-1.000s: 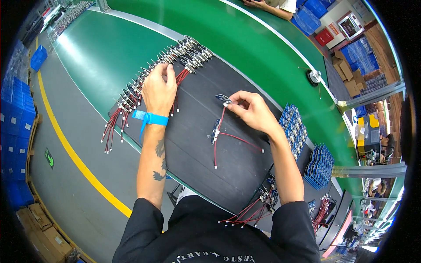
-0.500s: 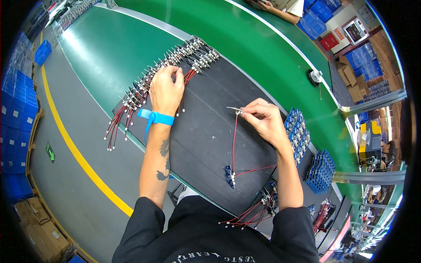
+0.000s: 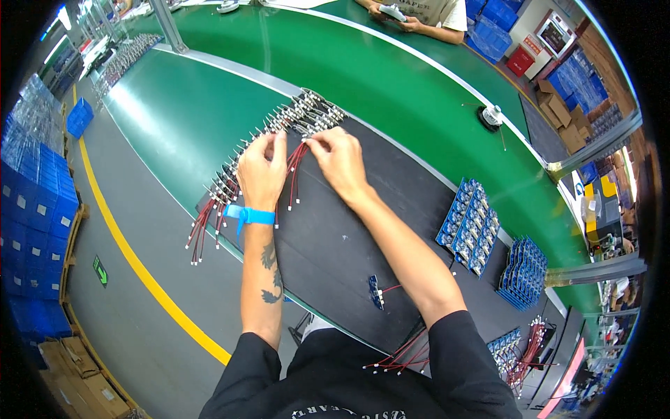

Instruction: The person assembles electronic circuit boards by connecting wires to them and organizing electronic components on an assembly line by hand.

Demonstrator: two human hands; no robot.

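Note:
A long slanting row of small metal parts with red wires [image 3: 307,108] lies along the dark mat. My left hand [image 3: 262,171], with a blue wristband, is closed at the row's near side; what its fingertips pinch, if anything, is hidden. Close beside it, my right hand [image 3: 338,160] is pinched on a small wired part at the row's right end, mostly covered by the fingers. Red wires [image 3: 296,167] with white plugs hang down between both hands. Nearer me, a small blue circuit board [image 3: 377,292] with a red wire lies on the mat, beside my right forearm.
Blue circuit-board panels [image 3: 469,227] and a blue stack [image 3: 523,272] stand to the right. Red wire bundles [image 3: 534,342] lie at the lower right. A round black-and-silver device [image 3: 490,117] sits on the green table [image 3: 391,77]. Across it, a person's hands [image 3: 408,24] hold something.
My right hand has moved left and away from me, from over the mat to the row beside my left hand. The wire stretched up from the small board no longer shows. The view has shifted.

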